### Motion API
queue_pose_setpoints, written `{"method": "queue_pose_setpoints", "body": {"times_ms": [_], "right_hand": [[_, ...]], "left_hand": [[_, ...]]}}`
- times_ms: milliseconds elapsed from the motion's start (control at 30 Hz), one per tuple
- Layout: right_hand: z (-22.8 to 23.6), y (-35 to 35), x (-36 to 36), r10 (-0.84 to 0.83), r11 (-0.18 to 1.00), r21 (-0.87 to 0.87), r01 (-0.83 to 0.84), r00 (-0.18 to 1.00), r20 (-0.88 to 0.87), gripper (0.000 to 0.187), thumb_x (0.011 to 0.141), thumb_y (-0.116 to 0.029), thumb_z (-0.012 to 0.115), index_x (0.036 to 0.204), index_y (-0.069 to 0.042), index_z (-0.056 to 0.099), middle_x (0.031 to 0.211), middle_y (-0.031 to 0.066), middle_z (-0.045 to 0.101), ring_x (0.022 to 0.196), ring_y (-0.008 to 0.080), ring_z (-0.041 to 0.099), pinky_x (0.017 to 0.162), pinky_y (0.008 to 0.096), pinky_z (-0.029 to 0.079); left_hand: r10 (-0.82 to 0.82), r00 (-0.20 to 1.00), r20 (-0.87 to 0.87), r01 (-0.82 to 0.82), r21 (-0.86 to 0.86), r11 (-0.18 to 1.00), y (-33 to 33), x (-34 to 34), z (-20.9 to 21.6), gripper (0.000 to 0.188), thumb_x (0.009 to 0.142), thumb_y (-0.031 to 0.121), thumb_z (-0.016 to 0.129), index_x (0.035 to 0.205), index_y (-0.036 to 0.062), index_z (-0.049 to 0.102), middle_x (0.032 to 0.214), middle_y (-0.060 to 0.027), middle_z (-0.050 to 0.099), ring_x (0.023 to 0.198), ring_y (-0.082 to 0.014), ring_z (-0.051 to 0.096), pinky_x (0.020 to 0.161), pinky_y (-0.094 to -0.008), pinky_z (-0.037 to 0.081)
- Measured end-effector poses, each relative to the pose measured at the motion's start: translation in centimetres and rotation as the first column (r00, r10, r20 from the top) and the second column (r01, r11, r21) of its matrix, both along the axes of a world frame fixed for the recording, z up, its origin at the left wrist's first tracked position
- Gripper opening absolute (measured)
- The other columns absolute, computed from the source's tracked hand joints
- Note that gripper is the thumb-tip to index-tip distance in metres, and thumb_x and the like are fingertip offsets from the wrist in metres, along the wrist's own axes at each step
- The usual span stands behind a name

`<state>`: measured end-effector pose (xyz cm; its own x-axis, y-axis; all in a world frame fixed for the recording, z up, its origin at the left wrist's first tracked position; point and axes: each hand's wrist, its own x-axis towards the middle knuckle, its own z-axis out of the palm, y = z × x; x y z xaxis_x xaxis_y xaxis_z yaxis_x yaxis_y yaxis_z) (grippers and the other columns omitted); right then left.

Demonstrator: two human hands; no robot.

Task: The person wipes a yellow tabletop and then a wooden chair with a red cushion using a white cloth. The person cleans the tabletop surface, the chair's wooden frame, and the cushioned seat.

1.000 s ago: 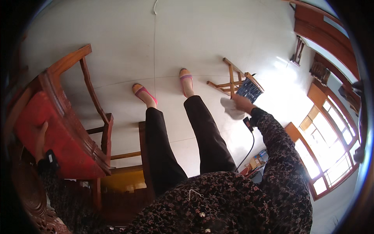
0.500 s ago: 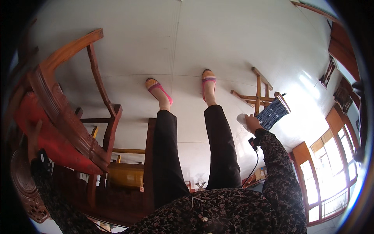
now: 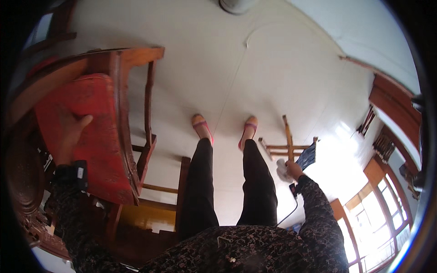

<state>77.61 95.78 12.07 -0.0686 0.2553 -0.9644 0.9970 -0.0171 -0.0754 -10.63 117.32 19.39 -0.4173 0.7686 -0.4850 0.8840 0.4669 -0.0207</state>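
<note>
My left hand (image 3: 72, 132) rests on the red seat (image 3: 98, 145) of a dark wooden armchair (image 3: 125, 109) at the left. Its thumb is stretched out; the other fingers are partly blurred against the red. The seat's surface looks scuffed with darker marks. Over the floor to the right, my right hand (image 3: 294, 170) is closed on a crumpled pale grey cloth (image 3: 283, 171), part of which hangs out beside the fingers. Close by that hand stands a folding stool (image 3: 289, 148) with wooden legs and a dark blue woven seat (image 3: 306, 157).
Carved dark wood (image 3: 27, 195) curves along the left rim. A yellow panel (image 3: 145, 217) shows under the wooden frame beside my legs. Windows (image 3: 373, 218) stand at the right. A pale round container (image 3: 236, 5) sits on the far floor, and a cable (image 3: 291, 213) hangs from my right wrist.
The view has shifted, bringing the pale container into sight. My left hand has moved from the red seat's outer edge onto its surface. My right hand still grips the cloth.
</note>
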Motion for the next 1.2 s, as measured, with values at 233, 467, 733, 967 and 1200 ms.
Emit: {"method": "queue_pose_setpoints", "body": {"times_ms": [233,467,733,967,1200], "right_hand": [[-1.8,4.0,-6.6,-0.095,0.983,-0.167,0.079,0.992,-0.089,0.039,0.074,-0.019,0.078,0.107,0.000,0.069,0.103,0.0217,0.071,0.099,0.0373,0.068,0.087,0.0442,0.053],[-12.6,11.9,-13.3,0.273,0.935,-0.078,-0.345,0.845,-0.459,0.031,0.088,-0.017,0.067,0.115,-0.002,0.067,0.104,0.0186,0.072,0.098,0.0312,0.070,0.085,0.0421,0.053],[-10.6,16.1,-13.1,-0.097,0.987,-0.160,0.033,0.905,-0.414,0.035,0.096,-0.018,0.064,0.126,-0.001,0.064,0.119,0.0188,0.071,0.112,0.0273,0.067,0.098,0.0375,0.050],[-10.8,18.2,-13.2,-0.182,0.944,-0.323,0.063,0.918,-0.353,0.039,0.097,-0.015,0.064,0.132,0.001,0.060,0.124,0.0173,0.069,0.116,0.0204,0.064,0.098,0.0331,0.049],[-6.1,23.1,-14.6,-0.348,0.875,-0.374,0.307,0.936,-0.047,0.038,0.085,-0.013,0.072,0.118,0.004,0.066,0.101,0.0157,0.074,0.092,0.0220,0.069,0.085,0.0345,0.055]], "left_hand": [[-0.116,0.992,-0.049,0.121,0.111,0.986,0.6,3.8,0.5,0.140,0.064,0.054,0.088,0.157,-0.0035,0.001,0.161,-0.0347,0.005,0.148,-0.0520,0.014,0.121,-0.0563,0.021],[-0.010,0.996,-0.089,0.004,-0.070,0.998,1.9,6.5,2.6,0.133,0.066,0.057,0.086,0.156,-0.0058,0.011,0.159,-0.0337,0.015,0.147,-0.0519,0.015,0.118,-0.0567,0.026],[0.140,0.985,0.101,-0.118,-0.195,0.974,2.5,6.8,3.3,0.128,0.067,0.056,0.086,0.152,-0.0091,0.017,0.157,-0.0375,0.015,0.146,-0.0495,0.016,0.118,-0.0558,0.022],[0.123,0.991,0.053,-0.114,-0.137,0.984,2.7,7.6,3.0,0.123,0.066,0.060,0.085,0.148,-0.0101,0.027,0.148,-0.0380,0.030,0.137,-0.0529,0.031,0.113,-0.0566,0.030],[-0.124,0.988,-0.093,0.141,0.210,0.967,1.6,6.8,0.8,0.126,0.063,0.055,0.089,0.152,-0.0043,0.022,0.155,-0.0349,0.024,0.143,-0.0545,0.020,0.114,-0.0628,0.026]]}}
